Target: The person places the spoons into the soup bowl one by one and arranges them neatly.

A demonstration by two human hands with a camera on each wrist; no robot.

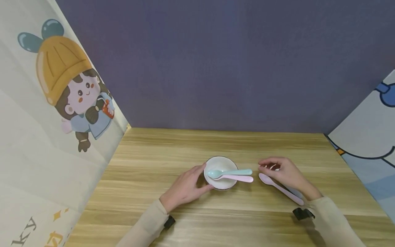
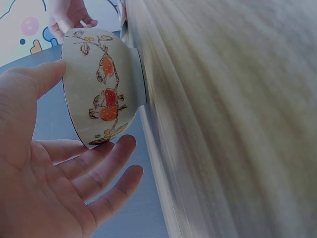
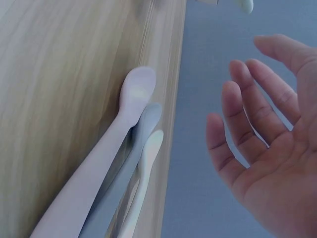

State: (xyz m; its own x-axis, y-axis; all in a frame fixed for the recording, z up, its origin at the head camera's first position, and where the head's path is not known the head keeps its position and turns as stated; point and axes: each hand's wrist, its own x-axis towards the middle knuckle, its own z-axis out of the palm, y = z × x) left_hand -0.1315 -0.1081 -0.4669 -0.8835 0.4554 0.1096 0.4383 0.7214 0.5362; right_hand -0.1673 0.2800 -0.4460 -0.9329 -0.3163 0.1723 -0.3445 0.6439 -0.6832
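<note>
My left hand holds the left side of a small white bowl, thumb and fingers spread along its rim. Painted orange-red fruit decorates the bowl's outside in the left wrist view. A mint-green spoon and a pink spoon lean in the bowl, their handles sticking out to the right. My right hand hovers with loosely bent fingers and holds nothing. Below it on the table lie a second pink spoon, a grey-blue spoon and a pale greenish spoon, side by side.
The wood-grain table meets a dark blue-grey wall panel at its back edge. Cartoon-printed panels stand at the left and right. Dark straps show at both wrists.
</note>
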